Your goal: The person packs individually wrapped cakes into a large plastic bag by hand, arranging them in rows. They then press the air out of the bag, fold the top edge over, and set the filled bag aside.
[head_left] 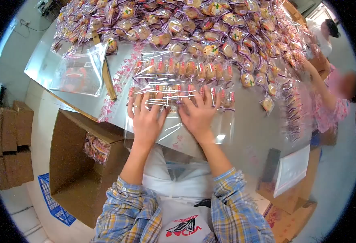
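My left hand lies with fingers spread on a large clear plastic bag, over the left part of the near row of wrapped cakes. Beside it my right hand is also open, its fingertips pressing the same row through the film. Two rows of individually wrapped cakes with red print sit in the bag, the far row fully visible and the near one partly covered by my fingers. Glare on the film hides some of the detail. A big heap of purple-edged wrapped cakes spreads behind the bag.
Clear bags and a wooden strip lie on the left of the table. An open carton holding packs stands below left, near a blue crate. On the right another person reaches toward the heap, near a filled bag.
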`<action>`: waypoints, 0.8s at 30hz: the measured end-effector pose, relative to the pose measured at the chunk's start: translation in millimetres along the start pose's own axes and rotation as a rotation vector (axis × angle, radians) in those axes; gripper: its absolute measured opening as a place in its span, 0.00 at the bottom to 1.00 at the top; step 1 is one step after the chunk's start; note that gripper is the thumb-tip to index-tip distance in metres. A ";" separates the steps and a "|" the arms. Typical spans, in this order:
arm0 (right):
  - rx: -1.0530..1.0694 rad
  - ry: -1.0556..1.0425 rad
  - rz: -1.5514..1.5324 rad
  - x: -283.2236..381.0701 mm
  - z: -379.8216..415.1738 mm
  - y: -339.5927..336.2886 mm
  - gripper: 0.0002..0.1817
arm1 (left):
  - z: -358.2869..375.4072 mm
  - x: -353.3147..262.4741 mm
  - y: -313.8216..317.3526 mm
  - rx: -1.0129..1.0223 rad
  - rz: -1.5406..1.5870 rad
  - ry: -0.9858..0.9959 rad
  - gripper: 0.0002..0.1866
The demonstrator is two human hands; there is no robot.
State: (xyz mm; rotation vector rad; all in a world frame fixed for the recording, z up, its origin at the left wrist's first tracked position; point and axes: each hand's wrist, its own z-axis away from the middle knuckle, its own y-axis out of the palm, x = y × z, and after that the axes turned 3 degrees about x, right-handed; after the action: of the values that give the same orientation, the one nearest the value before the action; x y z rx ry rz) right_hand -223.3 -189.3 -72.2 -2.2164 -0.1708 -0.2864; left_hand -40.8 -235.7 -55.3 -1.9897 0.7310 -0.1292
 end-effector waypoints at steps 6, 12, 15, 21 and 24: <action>-0.023 -0.022 -0.023 -4.3 1.8 3.9 0.18 | -2.4 -2.0 9.7 -0.090 0.014 -0.032 0.29; -0.038 -0.019 -0.019 -2.0 2.1 3.9 0.20 | -14.0 2.1 0.2 -0.040 0.128 0.007 0.29; -0.036 -0.015 -0.011 -5.5 3.9 6.2 0.22 | 3.9 8.4 -2.1 -0.049 0.180 0.095 0.28; -0.068 -0.013 -0.009 -1.6 1.2 6.1 0.23 | 36.4 -14.3 -11.1 -0.105 0.534 -0.283 0.14; -0.065 -0.023 -0.004 -0.5 -1.5 0.9 0.24 | 26.6 -14.3 10.4 -0.185 0.629 -0.531 0.13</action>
State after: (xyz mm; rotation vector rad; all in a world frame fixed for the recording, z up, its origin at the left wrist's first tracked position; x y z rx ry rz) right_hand -223.9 -191.0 -72.1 -2.2845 -0.1806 -0.2717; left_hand -46.9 -211.2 -74.9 -1.7487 0.9906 0.8307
